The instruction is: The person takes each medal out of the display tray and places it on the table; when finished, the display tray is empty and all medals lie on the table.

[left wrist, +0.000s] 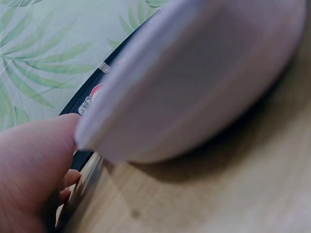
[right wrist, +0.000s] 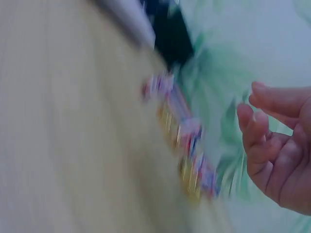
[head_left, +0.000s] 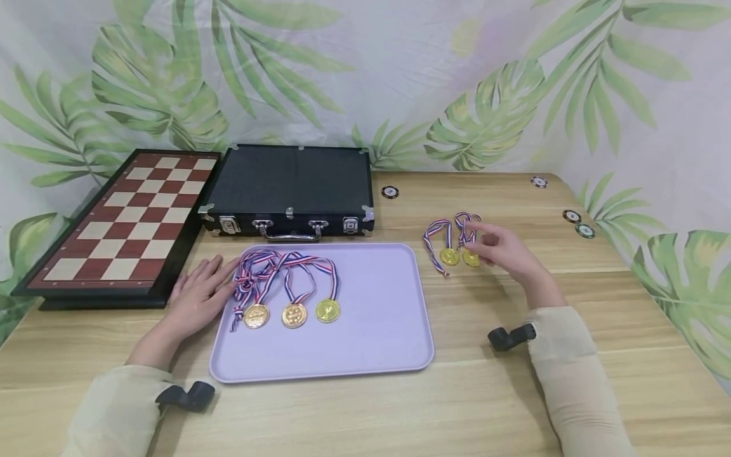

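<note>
1. Medals were the work in hand: three gold medals (head_left: 294, 313) already lay in a row on the lavender tray (head_left: 377, 343), their striped ribbons (head_left: 268, 266) bunched toward its far left corner.
2. Two loose medals (head_left: 459, 257) remained on the bare wooden table (head_left: 514, 393), to the right of the tray and well apart from it. So, by my reading, you were a little over halfway, with those two left to move.
3. Your right hand (head_left: 505, 251) hovered just beside the two loose medals, fingers loosely curled and apart, gripping nothing as far as the head view showed; the right wrist view was too blurred to settle whether a fingertip touched a ribbon.
4. Your left hand (head_left: 200, 292) lay flat on the table at the tray's left edge, fingers straight and slightly spread, its fingertips beside the ribbons; whether they touched the tray I could not tell.
5. Materials: the medals were round, shiny and embossed; the ribbons were flat woven bands in red, white and blue; the tray was smooth, matte, with rounded corners and a low rim.
6. At the far left sat a glossy chessboard (head_left: 122, 222), and next to it a black case (head_left: 291, 187) with metal clasps and corner guards.
</note>
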Available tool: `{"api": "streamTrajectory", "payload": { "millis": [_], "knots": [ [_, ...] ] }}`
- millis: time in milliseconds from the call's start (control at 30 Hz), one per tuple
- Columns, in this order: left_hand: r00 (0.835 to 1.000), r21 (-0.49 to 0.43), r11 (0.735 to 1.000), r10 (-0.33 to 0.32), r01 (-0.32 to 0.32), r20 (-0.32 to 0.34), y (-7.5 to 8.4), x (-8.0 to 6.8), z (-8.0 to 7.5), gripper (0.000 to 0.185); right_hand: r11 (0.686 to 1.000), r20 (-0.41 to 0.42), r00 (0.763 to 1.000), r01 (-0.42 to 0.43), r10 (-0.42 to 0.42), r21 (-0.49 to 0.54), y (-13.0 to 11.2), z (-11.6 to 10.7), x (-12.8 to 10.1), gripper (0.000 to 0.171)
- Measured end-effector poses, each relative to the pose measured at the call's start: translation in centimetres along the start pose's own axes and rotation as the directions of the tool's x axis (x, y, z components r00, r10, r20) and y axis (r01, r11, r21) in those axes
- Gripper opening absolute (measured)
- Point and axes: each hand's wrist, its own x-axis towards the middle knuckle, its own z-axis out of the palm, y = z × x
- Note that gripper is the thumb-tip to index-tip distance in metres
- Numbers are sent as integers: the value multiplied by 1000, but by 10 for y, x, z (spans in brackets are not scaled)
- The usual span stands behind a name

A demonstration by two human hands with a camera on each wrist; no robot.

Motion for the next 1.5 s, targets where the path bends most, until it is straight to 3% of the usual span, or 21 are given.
{"api": "streamTrajectory", "payload": {
  "millis": [133, 333, 500, 633, 733, 933, 1167, 1400, 1500],
  "knots": [
    [1000, -4, 1000, 0, 0, -2, 0, 0, -1, 49, 987, 50, 989, 137, -142, 87, -32, 26, 3, 46],
    [1000, -2, 1000, -1, 1, 1, 1, 0, -1, 49, 957, 194, 942, 248, -274, 151, -64, 82, 6, 44],
    [1000, -3, 1000, -10, 10, 6, 1, 2, 0, 50, 960, 292, 915, 276, -280, 56, -82, 133, 2, 45],
    [1000, -3, 1000, -9, 9, 6, 2, 1, 0, 49, 974, 351, 912, 228, -212, -3, -83, 167, -3, 48],
    [1000, -1, 1000, 0, 0, 4, 2, 1, 0, 49, 974, 350, 919, 218, -182, -66, -75, 184, -3, 48],
    [1000, -4, 1000, 5, -5, -4, 1, 1, 2, 49, 934, 260, 938, 289, -231, -211, -62, 198, -4, 45],
    [1000, -4, 1000, 6, -6, -8, 2, -1, 1, 49, 879, 195, 962, 257, -191, -402, -59, 207, -6, 44],
    [1000, 3, 1000, 19, -19, -15, 0, -2, 0, 49, 821, 215, 946, 317, -241, -474, -65, 206, -10, 32],
    [1000, 1, 1000, 19, -19, -18, 0, -2, 0, 49, 810, 234, 945, 319, -230, -491, -66, 206, -10, 32]
  ]
}}
